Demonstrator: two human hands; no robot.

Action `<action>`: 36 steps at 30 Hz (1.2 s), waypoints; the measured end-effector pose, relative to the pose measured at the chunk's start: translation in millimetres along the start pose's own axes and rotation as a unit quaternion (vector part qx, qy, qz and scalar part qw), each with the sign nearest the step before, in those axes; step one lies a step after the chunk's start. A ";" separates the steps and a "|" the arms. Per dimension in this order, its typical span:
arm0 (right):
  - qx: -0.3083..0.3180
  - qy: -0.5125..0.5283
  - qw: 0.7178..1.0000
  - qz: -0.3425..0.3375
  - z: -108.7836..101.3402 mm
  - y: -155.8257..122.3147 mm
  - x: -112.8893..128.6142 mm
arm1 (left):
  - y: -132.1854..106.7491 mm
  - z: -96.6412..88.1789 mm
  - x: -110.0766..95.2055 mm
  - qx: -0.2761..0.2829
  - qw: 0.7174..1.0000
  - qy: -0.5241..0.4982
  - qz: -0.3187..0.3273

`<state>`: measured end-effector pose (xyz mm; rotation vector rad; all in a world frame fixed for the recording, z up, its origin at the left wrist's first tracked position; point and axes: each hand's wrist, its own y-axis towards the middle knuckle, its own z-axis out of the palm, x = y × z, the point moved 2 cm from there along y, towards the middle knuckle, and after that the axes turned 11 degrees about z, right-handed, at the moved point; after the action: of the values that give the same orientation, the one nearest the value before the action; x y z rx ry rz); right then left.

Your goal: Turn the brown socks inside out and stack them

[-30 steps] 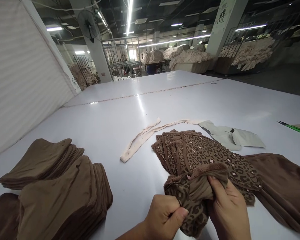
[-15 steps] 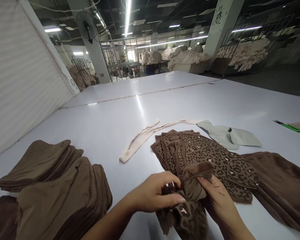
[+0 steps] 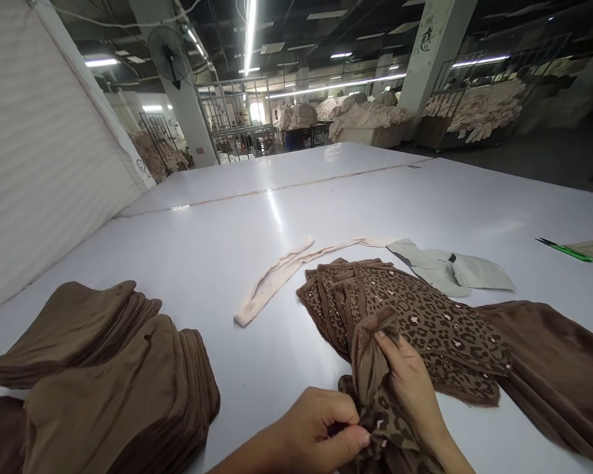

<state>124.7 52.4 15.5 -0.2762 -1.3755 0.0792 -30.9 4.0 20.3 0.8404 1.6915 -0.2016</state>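
Low at the front of the table, a leopard-print fabric piece (image 3: 393, 421) with a plush brown edge is bunched between my two hands. My left hand (image 3: 321, 424) is closed, pinching its lower left side between thumb and fingers. Higher up on the right, my right hand (image 3: 412, 378) grips the folded brown edge with the thumb on top. Just beyond lies a fanned stack of leopard-print pieces (image 3: 420, 306). Part of the held cloth is hidden by my fingers and the bottom of the view.
Stacked brown fabric pieces (image 3: 113, 388) lie on the left; more brown cloth (image 3: 558, 362) is on the right. Behind the leopard stack are a pale fabric strip (image 3: 277, 276) and grey-white scraps (image 3: 479, 270). Green-handled snips (image 3: 568, 251) rest at the right. A white curtain (image 3: 44, 145) hangs left.
My left hand has moved down and closed into a tighter pinch. My right hand has shifted slightly left, and the brown edge of the cloth now stands more upright.
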 end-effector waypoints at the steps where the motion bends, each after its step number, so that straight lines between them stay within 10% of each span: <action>1: 0.028 -0.002 1.000 0.012 0.7 -2.2 -2.2 | -1.6 -7.3 1.4 -0.001 1.000 0.021 -0.011; 9: 0.203 -0.116 0.972 0.024 11.8 -23.3 3.5 | 5.5 -42.3 -5.9 -0.009 0.983 0.160 -0.094; 16: -0.034 -0.152 0.985 -0.077 4.4 -44.0 12.5 | 10.5 -15.3 16.2 -0.274 0.945 -0.126 -0.126; 24: -0.011 -0.363 0.909 -0.205 16.6 -53.3 -5.0 | 5.9 -5.7 11.1 -0.407 0.891 -0.174 -0.101; 36: 0.012 -0.414 0.846 -0.335 10.1 -31.3 -8.7 | -11.2 -7.0 20.8 -0.336 0.855 -0.373 -0.129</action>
<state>109.9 21.8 16.4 0.3257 -2.2628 -0.4178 -44.7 8.5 0.4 -0.0285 0.9966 -0.0835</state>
